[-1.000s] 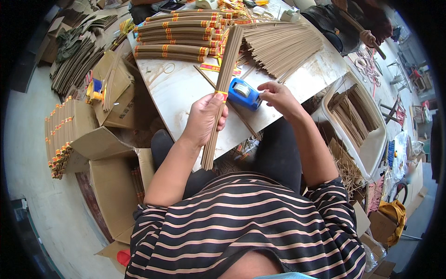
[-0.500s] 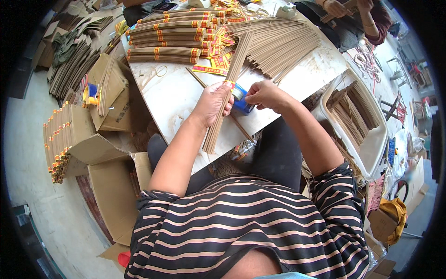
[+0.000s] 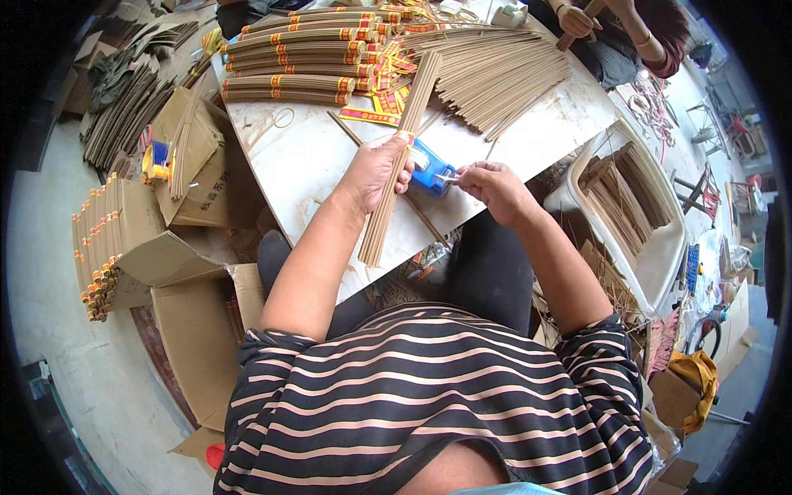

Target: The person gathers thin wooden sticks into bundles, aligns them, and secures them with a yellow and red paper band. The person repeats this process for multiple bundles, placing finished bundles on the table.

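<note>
My left hand [image 3: 373, 173] is closed round a bundle of brown incense sticks [image 3: 421, 95], held slantwise over the table. A red and yellow paper band [image 3: 404, 137] wraps the bundle just above my thumb. Right beside that hand stands a blue tape dispenser [image 3: 431, 172]. My right hand [image 3: 497, 188] is at the dispenser's right end, thumb and fingers pinched on a short pale strip of tape [image 3: 449, 177]. Beneath my left hand a thin dark stick [image 3: 345, 129] lies across the table.
Banded incense bundles [image 3: 289, 87] are stacked at the table's far left, beside scattered paper labels [image 3: 370, 115]. Loose sticks [image 3: 495, 78] fan out at the back. A white bin [image 3: 569, 198] of sticks stands right, an open carton [image 3: 186, 330] left. Another person's hands [image 3: 577, 22] work at far right.
My right hand has drawn back to the right from the dispenser, and a strip of tape now shows at its fingertips. My left hand keeps its hold on the incense bundle.
</note>
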Available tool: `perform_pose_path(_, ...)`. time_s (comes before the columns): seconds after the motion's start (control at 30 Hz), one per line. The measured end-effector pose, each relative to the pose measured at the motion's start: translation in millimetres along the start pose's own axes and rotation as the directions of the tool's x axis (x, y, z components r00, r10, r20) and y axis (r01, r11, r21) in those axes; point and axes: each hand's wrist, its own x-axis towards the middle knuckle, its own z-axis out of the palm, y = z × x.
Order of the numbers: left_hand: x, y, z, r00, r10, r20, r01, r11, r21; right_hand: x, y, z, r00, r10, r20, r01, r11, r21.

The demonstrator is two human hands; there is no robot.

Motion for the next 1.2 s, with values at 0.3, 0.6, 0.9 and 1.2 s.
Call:
perform_pose_path(0.3, 0.1, 0.3, 1.7, 1.0, 0.005, -0.011, -0.005, 1.0, 0.024, 10.3, 17.0, -2.9, 1.0, -0.012, 0.003, 0.012, 0.996, -0.094)
perform_pose_path(0.6, 0.9, -1.4, 0.6, 1.0, 0.005, 0.017, -0.006, 1.0, 0.022, 21.5, 33.7, -7.3, 0.998, -0.056, -0.023, 0.046, 0.949, -0.31)
perform_pose_path(0.9, -9.5, -1.5, 1.6, 0.999, 0.034, 0.034, -0.033, 0.999, -0.03, -25.0, -20.0, -1.2, 0.98, -0.154, 0.124, 0.168, 0.979, -0.116)
perform_pose_path(1.2, -99.4, 26.3, 33.6, 0.983, 0.133, 0.127, -0.144, 0.986, 0.081, -69.0, -62.1, 54.9, 0.796, -0.318, 0.515, 0.368, 0.93, 0.006)
